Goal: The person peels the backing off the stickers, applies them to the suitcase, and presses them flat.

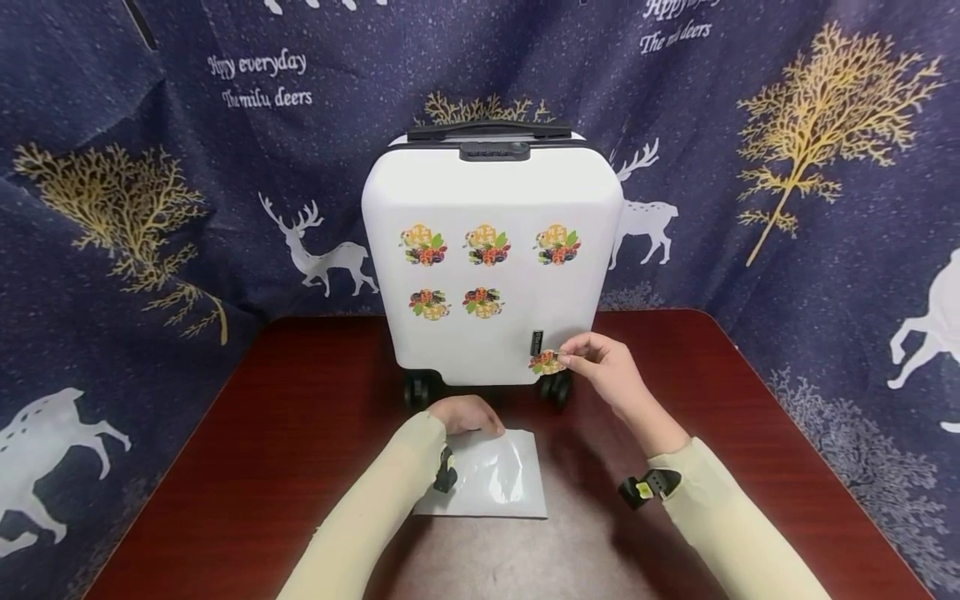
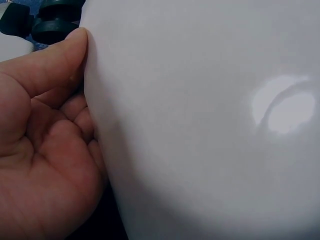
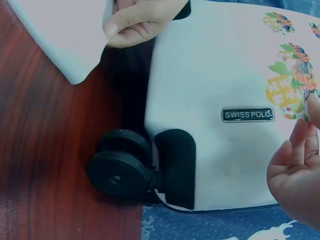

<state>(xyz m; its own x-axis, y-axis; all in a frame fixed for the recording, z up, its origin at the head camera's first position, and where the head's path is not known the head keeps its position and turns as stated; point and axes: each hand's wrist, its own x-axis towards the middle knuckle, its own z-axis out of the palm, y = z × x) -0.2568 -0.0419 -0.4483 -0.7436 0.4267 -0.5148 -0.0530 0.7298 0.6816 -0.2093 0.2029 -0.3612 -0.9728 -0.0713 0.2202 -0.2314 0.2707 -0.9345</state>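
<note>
My right hand (image 1: 602,367) pinches a fruit-and-flower sticker (image 1: 543,362) by its edge, in front of the lower right of a white suitcase (image 1: 495,187). In the right wrist view this sticker (image 3: 291,80) hangs from the fingertips beside the black SWISS POLO nameplate (image 3: 247,115); whether it touches the shell I cannot tell. With thumb and fingers, my left hand (image 1: 467,414) grips the edge of a glossy white sheet (image 1: 491,479) below the case. The left wrist view shows the thumb on this sheet's edge (image 2: 200,130). Several similar stickers sit on the shell in two rows.
The suitcase stands upright on black wheels (image 1: 556,388) at the back of a dark red table (image 1: 315,433). A black handle (image 1: 487,130) and a combination lock (image 1: 494,151) are at its top. Behind hangs a blue cloth (image 1: 315,150) printed with deer and trees.
</note>
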